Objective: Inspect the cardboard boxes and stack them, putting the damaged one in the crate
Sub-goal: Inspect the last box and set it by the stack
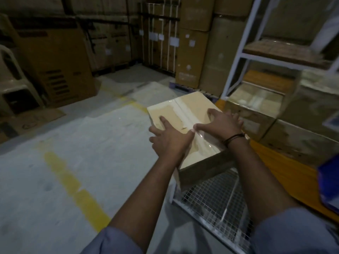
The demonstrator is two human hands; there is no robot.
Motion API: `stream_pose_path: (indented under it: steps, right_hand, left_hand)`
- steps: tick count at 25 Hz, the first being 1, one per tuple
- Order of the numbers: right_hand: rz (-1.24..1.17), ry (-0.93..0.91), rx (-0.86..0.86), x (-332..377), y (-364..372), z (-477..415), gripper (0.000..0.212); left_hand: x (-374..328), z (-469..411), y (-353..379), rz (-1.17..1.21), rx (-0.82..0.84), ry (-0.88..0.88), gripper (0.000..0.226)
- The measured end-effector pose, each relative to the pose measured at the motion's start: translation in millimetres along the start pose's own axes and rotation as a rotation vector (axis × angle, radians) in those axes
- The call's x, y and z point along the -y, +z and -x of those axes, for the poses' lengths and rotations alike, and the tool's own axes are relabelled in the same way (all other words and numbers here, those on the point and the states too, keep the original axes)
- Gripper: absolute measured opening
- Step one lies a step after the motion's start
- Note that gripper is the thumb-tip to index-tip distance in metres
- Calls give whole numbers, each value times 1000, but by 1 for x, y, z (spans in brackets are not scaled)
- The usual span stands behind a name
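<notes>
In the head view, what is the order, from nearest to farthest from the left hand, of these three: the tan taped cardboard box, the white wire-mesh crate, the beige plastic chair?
1. Tan taped cardboard box: the left hand rests on its top.
2. White wire-mesh crate: below the box, toward the lower right.
3. Beige plastic chair: far left, across the floor.

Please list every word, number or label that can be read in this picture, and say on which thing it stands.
No text can be read.
White labels on the back boxes: blurred.
Dark print on the large left box: too dim and blurred.
Print on the flat cardboard on the floor: unreadable.
Taped box in front: no print shows.
</notes>
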State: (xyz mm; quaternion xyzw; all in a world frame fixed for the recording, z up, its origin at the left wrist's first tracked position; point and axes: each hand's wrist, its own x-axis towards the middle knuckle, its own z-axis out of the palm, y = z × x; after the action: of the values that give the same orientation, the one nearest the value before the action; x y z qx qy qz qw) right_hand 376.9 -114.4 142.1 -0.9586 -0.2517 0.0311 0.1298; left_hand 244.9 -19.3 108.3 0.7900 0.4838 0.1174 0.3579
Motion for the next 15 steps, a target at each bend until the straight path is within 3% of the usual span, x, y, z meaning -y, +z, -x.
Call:
stream_pose_path:
  steps: [5, 8, 12, 15]
  right_hand:
    - [85, 172, 18, -109, -44, -2, 84]
    - [60, 216, 61, -160, -55, 2, 84]
    - [-14, 178, 125, -214, -44, 18, 56]
    - [39, 224, 149, -234, -26, 23, 82]
  left_hand:
    - [-67, 49, 62, 33, 286, 95, 121]
    - [-95, 74, 93, 41, 375, 141, 116]
    - [-111, 96, 128, 55, 456, 163, 111]
    - [-127, 96, 145, 86, 465, 199, 102]
